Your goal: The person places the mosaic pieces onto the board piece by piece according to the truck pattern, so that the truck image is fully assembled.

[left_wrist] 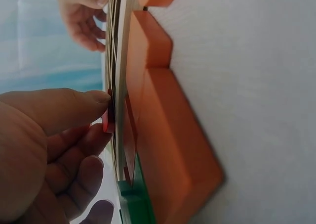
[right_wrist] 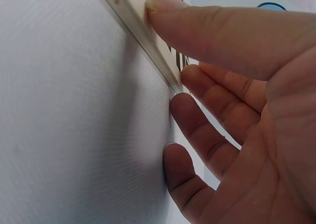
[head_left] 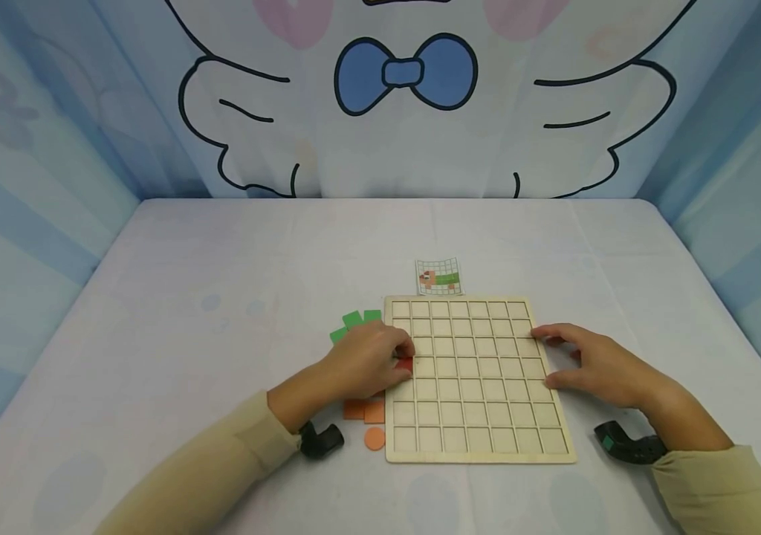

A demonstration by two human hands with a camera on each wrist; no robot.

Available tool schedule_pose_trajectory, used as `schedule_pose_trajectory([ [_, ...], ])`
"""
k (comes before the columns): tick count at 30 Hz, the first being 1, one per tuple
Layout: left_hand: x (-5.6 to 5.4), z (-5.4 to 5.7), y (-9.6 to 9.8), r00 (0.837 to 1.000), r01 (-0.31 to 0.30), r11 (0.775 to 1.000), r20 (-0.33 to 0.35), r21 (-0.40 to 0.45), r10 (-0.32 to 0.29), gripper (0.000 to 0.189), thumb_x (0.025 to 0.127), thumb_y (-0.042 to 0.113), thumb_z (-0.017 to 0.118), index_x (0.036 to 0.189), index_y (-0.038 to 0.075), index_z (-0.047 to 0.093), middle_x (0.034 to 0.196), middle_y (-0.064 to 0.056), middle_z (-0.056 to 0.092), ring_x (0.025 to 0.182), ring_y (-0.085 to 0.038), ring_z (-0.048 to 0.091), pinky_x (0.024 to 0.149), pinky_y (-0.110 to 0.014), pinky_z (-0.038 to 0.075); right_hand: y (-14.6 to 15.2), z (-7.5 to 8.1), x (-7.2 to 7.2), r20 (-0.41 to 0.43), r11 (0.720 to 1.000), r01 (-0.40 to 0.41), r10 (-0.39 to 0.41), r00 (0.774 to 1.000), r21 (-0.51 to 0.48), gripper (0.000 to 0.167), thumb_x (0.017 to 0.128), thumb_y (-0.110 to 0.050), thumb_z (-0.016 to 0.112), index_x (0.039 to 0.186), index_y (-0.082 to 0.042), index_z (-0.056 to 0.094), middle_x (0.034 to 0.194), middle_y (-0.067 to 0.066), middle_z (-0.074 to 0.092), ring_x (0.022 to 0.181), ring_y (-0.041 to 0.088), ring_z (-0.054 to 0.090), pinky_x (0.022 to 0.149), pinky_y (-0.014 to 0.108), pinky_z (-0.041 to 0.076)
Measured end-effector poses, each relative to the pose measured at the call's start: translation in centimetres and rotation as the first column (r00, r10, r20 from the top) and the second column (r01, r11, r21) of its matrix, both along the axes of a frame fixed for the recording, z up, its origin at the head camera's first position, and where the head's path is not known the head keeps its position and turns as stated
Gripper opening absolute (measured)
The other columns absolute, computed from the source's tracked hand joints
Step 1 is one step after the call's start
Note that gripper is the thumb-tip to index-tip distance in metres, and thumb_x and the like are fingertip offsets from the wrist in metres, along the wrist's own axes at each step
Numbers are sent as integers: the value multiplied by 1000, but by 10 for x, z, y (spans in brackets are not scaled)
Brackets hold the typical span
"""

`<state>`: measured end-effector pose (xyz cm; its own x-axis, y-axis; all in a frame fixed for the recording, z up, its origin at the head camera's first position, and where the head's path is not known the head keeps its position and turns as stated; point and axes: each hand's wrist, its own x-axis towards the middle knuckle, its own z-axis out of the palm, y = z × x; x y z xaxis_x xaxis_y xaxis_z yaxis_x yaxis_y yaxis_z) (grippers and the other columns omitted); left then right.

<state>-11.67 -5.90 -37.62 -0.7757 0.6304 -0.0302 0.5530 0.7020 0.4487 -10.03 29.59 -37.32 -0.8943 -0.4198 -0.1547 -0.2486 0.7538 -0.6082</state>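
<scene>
A square wooden grid board (head_left: 470,455) lies on the table. At its left edge my left hand (head_left: 368,360) pinches a red square tile (head_left: 405,364) between thumb and fingers, over a cell of the leftmost column. The same red tile (left_wrist: 107,121) shows at the fingertips in the left wrist view. My right hand (head_left: 604,368) touches the board's right edge with thumb and fingertips, holding nothing else. In the right wrist view the thumb rests on the board's rim (right_wrist: 143,23), and the other fingers are loosely bent.
Left of the board lie several green tiles (head_left: 352,319), orange square tiles (head_left: 354,409) and a round orange piece (head_left: 374,438). Behind the board is a small picture card (head_left: 438,277) with a green and pink pattern on a grid. Black wrist devices (head_left: 629,444) sit by both wrists.
</scene>
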Motion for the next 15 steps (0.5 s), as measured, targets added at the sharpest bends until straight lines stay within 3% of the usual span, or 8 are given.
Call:
schedule_pose_trajectory([
  [8, 1, 2, -1, 992, -31, 997, 121, 64, 23, 18, 91, 11, 73, 108, 9, 70, 94, 4, 66, 84, -11, 57, 76, -26, 49, 0, 0, 0, 6, 1000, 7, -7, 1000, -4, 67, 85, -18, 81, 142, -2, 49, 138, 18, 53, 124, 37, 48, 97, 58, 41],
  [15, 1, 1, -1, 986, -57, 994, 165, 91, 41, 19, 90, 9, 74, 109, 9, 69, 92, 5, 64, 83, -9, 58, 74, -25, 49, 0, -1, 0, 8, 1000, 11, -11, 1000, -1, 67, 85, -19, 81, 142, -2, 49, 138, 19, 53, 124, 38, 48, 97, 58, 41],
])
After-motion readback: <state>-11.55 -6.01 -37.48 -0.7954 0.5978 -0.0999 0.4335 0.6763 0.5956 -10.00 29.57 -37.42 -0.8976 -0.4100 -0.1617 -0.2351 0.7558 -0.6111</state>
